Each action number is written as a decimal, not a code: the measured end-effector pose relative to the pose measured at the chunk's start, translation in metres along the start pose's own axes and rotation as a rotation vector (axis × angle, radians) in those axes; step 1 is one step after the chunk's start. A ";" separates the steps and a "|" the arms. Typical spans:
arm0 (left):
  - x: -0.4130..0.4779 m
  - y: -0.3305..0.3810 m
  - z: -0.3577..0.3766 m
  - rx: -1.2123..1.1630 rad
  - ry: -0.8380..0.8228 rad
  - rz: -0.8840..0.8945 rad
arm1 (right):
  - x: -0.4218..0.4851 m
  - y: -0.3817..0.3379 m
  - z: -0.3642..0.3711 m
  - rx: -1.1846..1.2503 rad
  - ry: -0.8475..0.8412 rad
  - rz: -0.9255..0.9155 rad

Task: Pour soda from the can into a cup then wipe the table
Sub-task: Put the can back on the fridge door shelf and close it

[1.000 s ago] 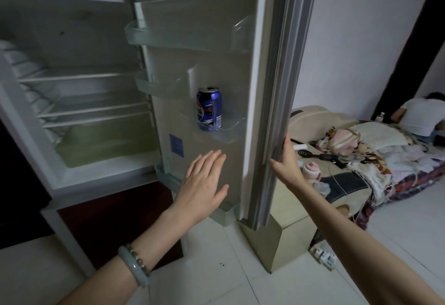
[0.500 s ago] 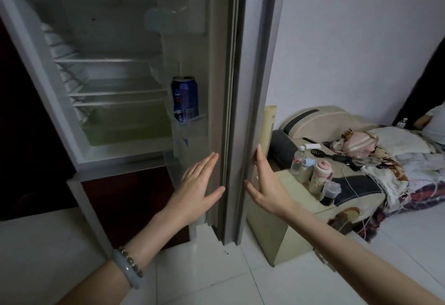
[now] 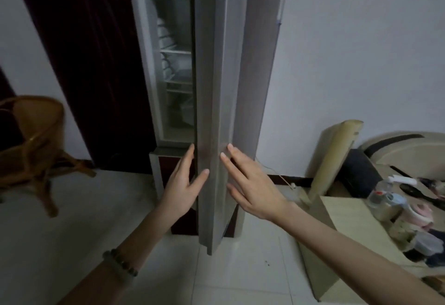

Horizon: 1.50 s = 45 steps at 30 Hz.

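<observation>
Currently both grips are spread and empty, left hand and right hand flanking the upright fridge door edge, with the can hidden somewhere behind that door.

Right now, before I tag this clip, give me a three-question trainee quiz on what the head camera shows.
1. True or false: the blue soda can is visible in this view.
2. Multiple choice: where are the two bare hands? A) both flat on the floor B) one on each side of the edge of the tall grey metal fridge door C) around a cup
3. Short answer: what stands at the far left on the tiled floor?

Key:
1. False; the door, seen edge-on, shows no can.
2. B; left hand, right hand, both open.
3. A brown woven rattan chair.
</observation>
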State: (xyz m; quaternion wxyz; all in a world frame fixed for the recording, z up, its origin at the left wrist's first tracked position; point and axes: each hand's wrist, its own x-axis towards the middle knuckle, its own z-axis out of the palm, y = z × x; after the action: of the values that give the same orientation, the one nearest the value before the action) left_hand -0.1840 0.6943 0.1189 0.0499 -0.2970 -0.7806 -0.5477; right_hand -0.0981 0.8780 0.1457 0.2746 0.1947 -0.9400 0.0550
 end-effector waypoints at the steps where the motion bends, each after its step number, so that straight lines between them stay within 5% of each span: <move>1: 0.002 -0.006 -0.008 0.015 0.031 -0.014 | 0.013 0.001 0.009 -0.022 0.003 -0.031; 15: 0.103 -0.101 -0.121 -0.043 0.221 -0.123 | 0.197 0.032 0.128 -0.244 -0.014 -0.199; 27: 0.239 -0.182 -0.203 -0.113 -0.011 -0.128 | 0.322 0.059 0.211 -0.406 -0.031 -0.095; 45: 0.368 -0.256 -0.220 -0.148 -0.135 -0.139 | 0.418 0.132 0.283 -0.482 -0.009 -0.088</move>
State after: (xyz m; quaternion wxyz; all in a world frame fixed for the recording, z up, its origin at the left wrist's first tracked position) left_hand -0.6729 0.5929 0.1426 -0.0630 -0.2812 -0.7582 -0.5849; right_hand -0.6141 0.7996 0.1328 0.3109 0.1644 -0.9179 -0.1839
